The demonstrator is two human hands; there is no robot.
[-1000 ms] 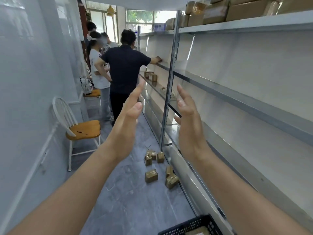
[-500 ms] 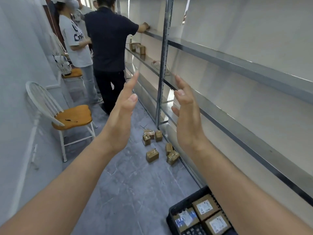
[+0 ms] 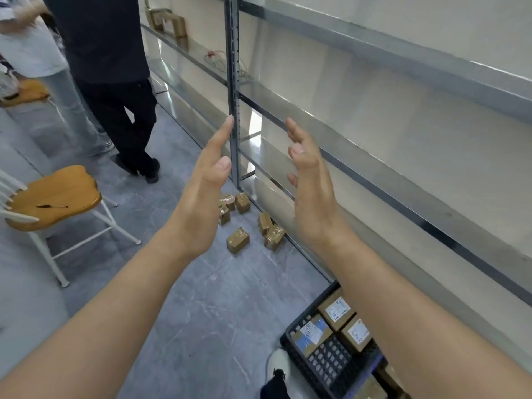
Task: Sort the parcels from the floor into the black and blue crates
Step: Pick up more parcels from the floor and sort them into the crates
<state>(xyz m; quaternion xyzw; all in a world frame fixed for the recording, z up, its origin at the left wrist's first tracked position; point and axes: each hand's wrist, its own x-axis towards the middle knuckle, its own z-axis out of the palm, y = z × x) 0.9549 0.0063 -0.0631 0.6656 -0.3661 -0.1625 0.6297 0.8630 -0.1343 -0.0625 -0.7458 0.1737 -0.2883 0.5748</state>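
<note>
Several small brown taped parcels (image 3: 237,240) lie on the grey floor beside the foot of the metal shelving, ahead of me. My left hand (image 3: 201,197) and my right hand (image 3: 312,194) are raised in front of me, palms facing each other, fingers straight, holding nothing. Both hover well above the parcels. At the lower right a black crate (image 3: 325,367) sits on the floor with three labelled parcels (image 3: 335,309) inside; my right forearm covers part of it. A blue rim (image 3: 365,375) shows at the crate's near edge.
Metal shelving (image 3: 374,133) runs along the right. A white chair with a wooden seat (image 3: 54,197) stands at the left. Two people (image 3: 115,67) stand further down the narrow aisle. My shoe (image 3: 280,367) is beside the crate.
The view has tilted downward, bringing the black crate and its parcels into sight. Both hands stay raised and empty, drifting slightly apart.
</note>
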